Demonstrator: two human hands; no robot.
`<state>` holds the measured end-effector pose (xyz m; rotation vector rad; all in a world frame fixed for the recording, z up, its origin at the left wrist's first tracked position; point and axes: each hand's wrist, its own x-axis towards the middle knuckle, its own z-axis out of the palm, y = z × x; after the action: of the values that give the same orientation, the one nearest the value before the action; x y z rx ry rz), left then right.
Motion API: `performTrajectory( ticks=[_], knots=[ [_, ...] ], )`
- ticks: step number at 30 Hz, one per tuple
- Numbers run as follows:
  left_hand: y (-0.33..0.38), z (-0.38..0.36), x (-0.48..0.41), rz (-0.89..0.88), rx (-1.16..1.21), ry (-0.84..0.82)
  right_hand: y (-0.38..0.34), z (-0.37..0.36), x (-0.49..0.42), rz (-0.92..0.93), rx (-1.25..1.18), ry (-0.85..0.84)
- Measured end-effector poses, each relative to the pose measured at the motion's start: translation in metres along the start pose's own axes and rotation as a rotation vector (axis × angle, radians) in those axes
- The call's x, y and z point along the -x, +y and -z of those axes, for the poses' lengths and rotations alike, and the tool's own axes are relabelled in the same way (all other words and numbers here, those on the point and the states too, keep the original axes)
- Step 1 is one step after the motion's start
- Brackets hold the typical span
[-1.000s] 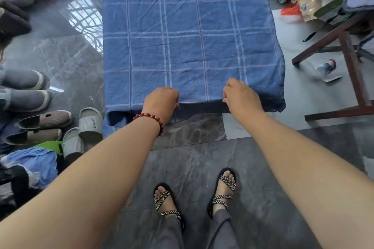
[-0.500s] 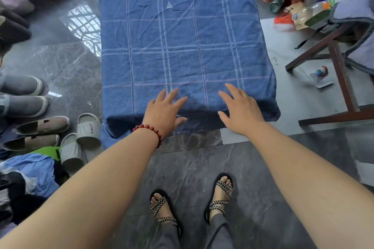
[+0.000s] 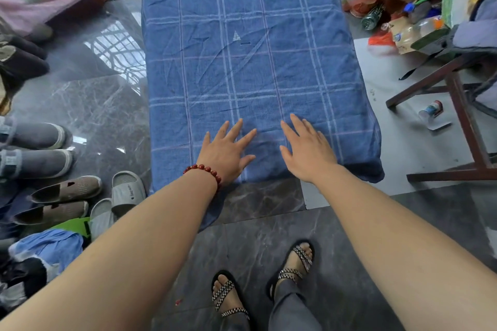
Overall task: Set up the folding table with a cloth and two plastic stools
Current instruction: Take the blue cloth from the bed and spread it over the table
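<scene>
Nearest to the camera are the person's feet in sandals on the dark floor, just in front of the table. The table itself is hidden under the cloth, which covers the whole top and hangs over the edges.

The left hand, with a red bracelet on the wrist, lies flat on the cloth close to the near edge. Its fingers are straight and spread, and it holds nothing. The right hand lies just beside it in the same way, flat and not grasping.

The cloth looks thin, soft and light. It has many small wrinkles, mostly in the middle and far part. I think it will slide easily on a smooth top, so flat palms are good for smoothing it. For pulling it straight, it is better to pinch the hem or a corner. The near left corner hangs lower than the rest of that edge, so the cloth probably sits a little uneven.

Further away, shoes lie at the left and a wooden frame stands at the right. No stools are visible, so this part of the task seems not yet done.
</scene>
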<state>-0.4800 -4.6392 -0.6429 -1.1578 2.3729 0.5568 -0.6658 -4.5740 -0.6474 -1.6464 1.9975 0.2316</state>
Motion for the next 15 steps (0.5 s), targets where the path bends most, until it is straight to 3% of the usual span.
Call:
performTrajectory(
  ticks=[15],
  knots=[
    [-0.021,0.06,-0.1,0.173,0.107,0.036,0.002,0.06,-0.118,0.119,0.043,0.065]
  ],
)
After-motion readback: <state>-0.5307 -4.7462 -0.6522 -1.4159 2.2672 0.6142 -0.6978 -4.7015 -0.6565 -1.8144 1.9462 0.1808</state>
